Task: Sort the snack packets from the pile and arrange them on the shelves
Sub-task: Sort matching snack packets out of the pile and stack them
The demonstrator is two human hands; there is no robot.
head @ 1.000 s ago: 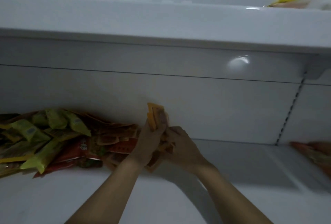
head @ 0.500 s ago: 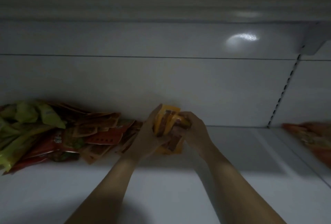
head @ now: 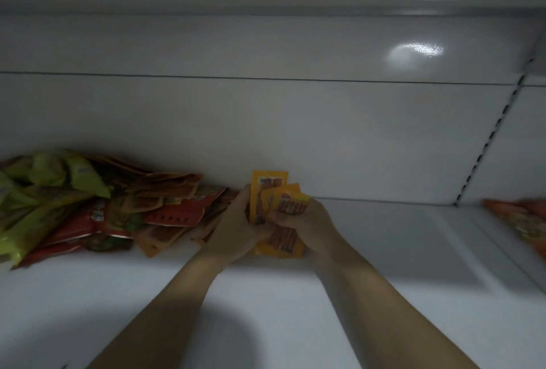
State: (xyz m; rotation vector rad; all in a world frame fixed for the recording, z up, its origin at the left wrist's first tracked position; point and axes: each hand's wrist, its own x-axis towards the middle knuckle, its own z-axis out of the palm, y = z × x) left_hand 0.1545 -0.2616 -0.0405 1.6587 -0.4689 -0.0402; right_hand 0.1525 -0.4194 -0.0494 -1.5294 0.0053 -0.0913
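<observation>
From the head view, we had both hands right at the far side of the white shelf (head: 384,250), and both were on the job! Our left hand (head: 236,228) curled round the left side of a small bunch of orange packets (head: 269,188), thumb up against the tallest one. Our right hand (head: 307,222) wrapped its fingers (head: 285,216) over the front of the same bunch, squeezing it together.

The bunch stood roughly upright, just right of the pile (head: 103,209) and close to the back wall (head: 325,138). Whether its lower edge touched the shelf, we could not tell.

We judged these packets light, thin and floppy, with slick film that would let them slide over one another. Pressing the flat faces between both hands looked the safest hold.

They were yellow-orange and flat, with brown-red sticks pictured on the front. The pile, on the left, mixed green, red and orange bags. Blurred reddish packets (head: 523,221) lay at the far right.
</observation>
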